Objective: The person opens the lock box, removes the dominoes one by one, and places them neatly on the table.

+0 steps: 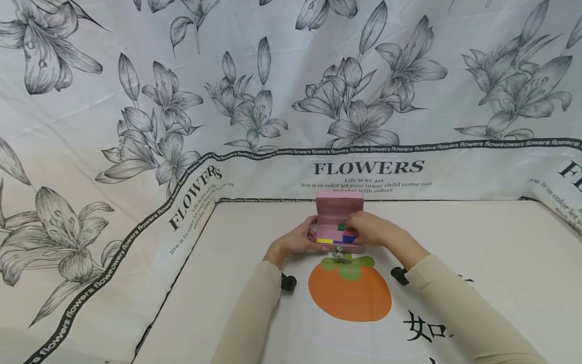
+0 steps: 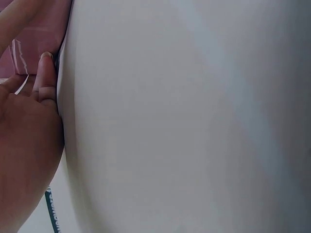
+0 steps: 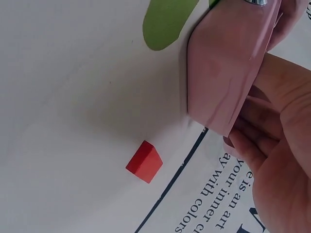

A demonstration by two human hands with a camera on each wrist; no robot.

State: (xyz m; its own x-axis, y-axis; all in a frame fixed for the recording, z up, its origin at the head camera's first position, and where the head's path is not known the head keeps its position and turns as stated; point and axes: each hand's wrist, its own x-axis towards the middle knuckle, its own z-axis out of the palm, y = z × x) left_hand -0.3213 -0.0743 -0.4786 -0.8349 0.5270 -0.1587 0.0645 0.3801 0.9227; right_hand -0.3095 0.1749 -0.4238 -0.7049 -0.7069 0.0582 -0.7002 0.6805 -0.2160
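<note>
A pale, whitish desk (image 1: 218, 303) carries everything, its surface bearing a large orange persimmon print (image 1: 350, 296) with green leaves and, nearer the viewer on the right, bold black Chinese characters (image 1: 425, 327), while a thin dark line (image 1: 273, 200) runs along its far edge. Directly on it, toward that edge and just beyond the persimmon, sits a pink box (image 3: 223, 73) with its lid raised and its metal clasp at the front. A small red block (image 3: 145, 162) lies near the box, apart from it.
</note>
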